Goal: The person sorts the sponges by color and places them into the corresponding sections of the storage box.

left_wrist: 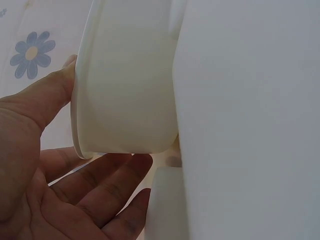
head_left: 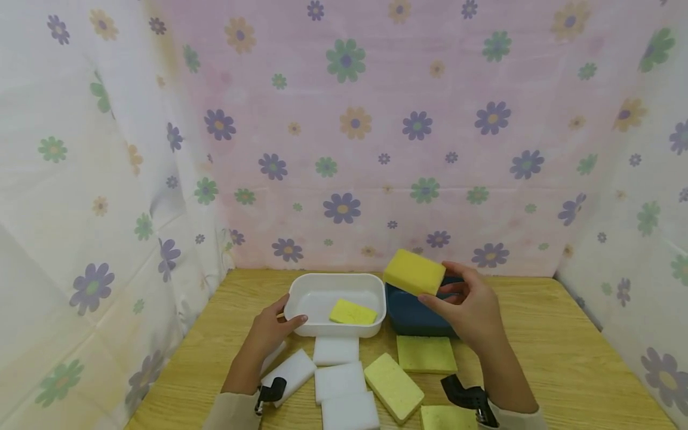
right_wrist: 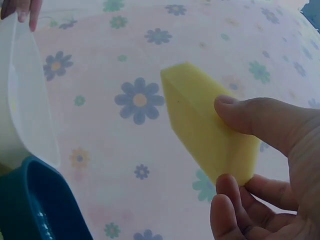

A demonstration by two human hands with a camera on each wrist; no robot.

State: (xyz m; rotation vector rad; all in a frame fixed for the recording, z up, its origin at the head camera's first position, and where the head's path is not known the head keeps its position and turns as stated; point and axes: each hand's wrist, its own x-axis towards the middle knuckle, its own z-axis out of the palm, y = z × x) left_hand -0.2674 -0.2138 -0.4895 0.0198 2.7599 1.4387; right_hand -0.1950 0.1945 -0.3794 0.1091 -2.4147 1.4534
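My right hand (head_left: 475, 307) pinches a yellow sponge (head_left: 414, 272) between thumb and fingers, raised above the dark blue container (head_left: 414, 313). The right wrist view shows the thumb on one face of the same yellow sponge (right_wrist: 205, 120). At the left end of the white container (head_left: 301, 328), my left hand (head_left: 269, 327) holds the rim, thumb over the edge and fingers along the outer wall. Inside that container lies one yellow sponge (head_left: 352, 312). In the left wrist view the white container's wall (left_wrist: 125, 75) fills the space between thumb and fingers.
Several white sponges (head_left: 340, 382) lie on the wooden table (head_left: 564, 358) in front of the white container, some overlapping. Several yellow sponges (head_left: 394, 388) lie to their right, before the blue container. A flowered cloth (head_left: 344, 149) hangs behind and at both sides.
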